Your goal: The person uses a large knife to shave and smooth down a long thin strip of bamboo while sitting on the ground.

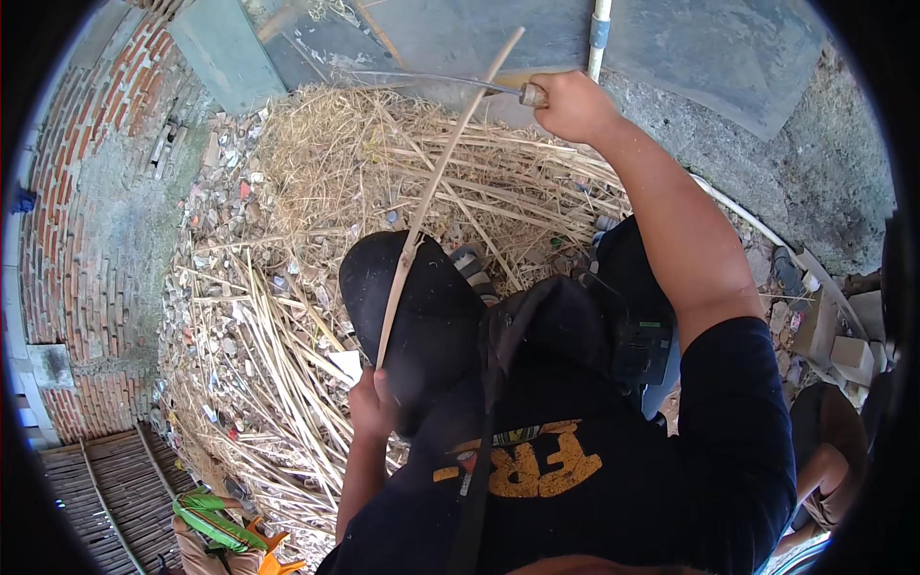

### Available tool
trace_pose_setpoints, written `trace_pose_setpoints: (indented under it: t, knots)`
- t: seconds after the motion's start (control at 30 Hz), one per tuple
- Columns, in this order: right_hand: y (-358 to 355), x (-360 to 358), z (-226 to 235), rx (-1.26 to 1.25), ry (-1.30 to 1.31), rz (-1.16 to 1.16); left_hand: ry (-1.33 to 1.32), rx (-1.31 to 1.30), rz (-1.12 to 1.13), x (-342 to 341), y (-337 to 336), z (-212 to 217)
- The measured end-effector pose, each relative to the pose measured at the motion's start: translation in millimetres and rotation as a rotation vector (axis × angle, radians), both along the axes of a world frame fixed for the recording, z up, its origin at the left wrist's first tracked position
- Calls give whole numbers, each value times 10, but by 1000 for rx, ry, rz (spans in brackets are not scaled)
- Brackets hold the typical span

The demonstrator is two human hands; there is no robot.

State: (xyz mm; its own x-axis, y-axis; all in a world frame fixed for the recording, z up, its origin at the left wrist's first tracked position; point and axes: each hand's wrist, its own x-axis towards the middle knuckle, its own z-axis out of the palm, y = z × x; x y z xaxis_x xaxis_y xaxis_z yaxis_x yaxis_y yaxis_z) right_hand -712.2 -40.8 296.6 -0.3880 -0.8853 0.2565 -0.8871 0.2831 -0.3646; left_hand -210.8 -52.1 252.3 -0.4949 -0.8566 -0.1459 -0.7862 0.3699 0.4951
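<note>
My left hand (372, 404) is closed around the lower end of a long pale bamboo strip (414, 230). The strip slants up and away across my left knee (436, 316), its far end leaning to the right. In my right hand (578, 107) is the light wooden handle of a knife (532, 95), gripped in a fist at the end of my outstretched arm. Its long thin blade points left and crosses the strip near the far end. Whether the edge touches the strip, I cannot tell.
Dry bamboo shavings (326, 144) are heaped ahead, and split bamboo strips (287, 355) lie across the rubble at my left. A brick wall (105, 125) bounds the left. Grey panels (700, 48) and a white pipe (600, 43) stand ahead. Other people (216, 522) show at lower left and right.
</note>
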Motion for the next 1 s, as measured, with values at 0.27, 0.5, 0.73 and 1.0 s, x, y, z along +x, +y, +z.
trace_pose_setpoints:
  t: [0.27, 0.5, 0.73, 1.0]
  knots:
    - [17, 550, 180, 96, 146, 281, 41, 73, -62, 139, -102, 43]
    - [-70, 127, -15, -6, -41, 76, 149, 189, 27, -28, -53, 167]
    - [-55, 393, 109, 48, 21, 207, 153, 130, 21, -18, -54, 47]
    - [-46, 474, 162, 84, 97, 231, 93, 56, -8, 85, -62, 81]
